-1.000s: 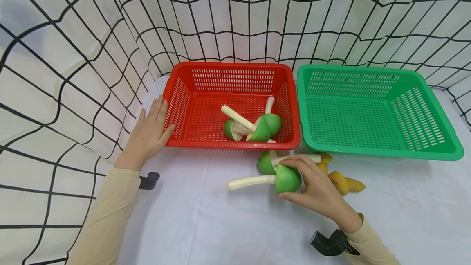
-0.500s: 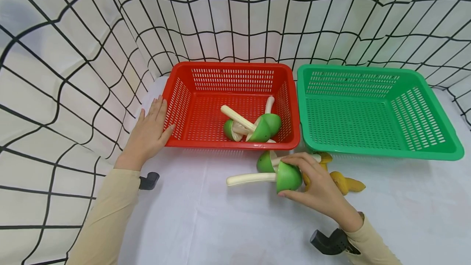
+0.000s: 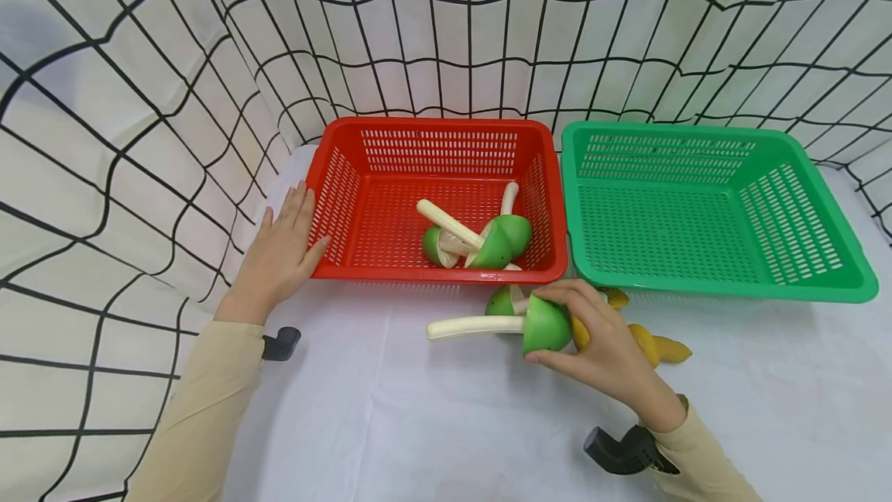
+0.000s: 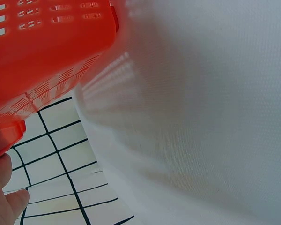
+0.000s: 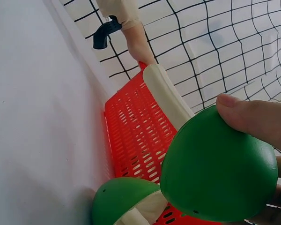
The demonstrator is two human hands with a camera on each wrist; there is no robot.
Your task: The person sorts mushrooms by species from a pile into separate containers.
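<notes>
My right hand [image 3: 601, 343] pinches a green-capped toy mushroom [image 3: 546, 324] by its cap, thumb on the near side and fingers on the far side. Its pale stem points left, and in the right wrist view the mushroom [image 5: 220, 164] appears raised off the table. Behind it, partly hidden, another green mushroom [image 3: 499, 302] lies against the front of the red basket [image 3: 390, 273]. My left hand [image 3: 275, 254] rests on that basket's left rim with fingers extended. Inside the basket several green-capped mushrooms [image 3: 495, 246] lie in a heap at the front right.
A green basket [image 3: 725, 291] stands right beside the red one, with bare mesh floor showing. Yellow toy pieces [image 3: 670, 349] lie in front of it, partly covered by my right hand. A white cloth [image 3: 418, 409] covers the table, and black-netted white walls [image 3: 432, 29] enclose the back and left.
My right hand has moved slightly up and away from me with the mushroom, now covering more of the one behind. My left hand stays on the red basket.
</notes>
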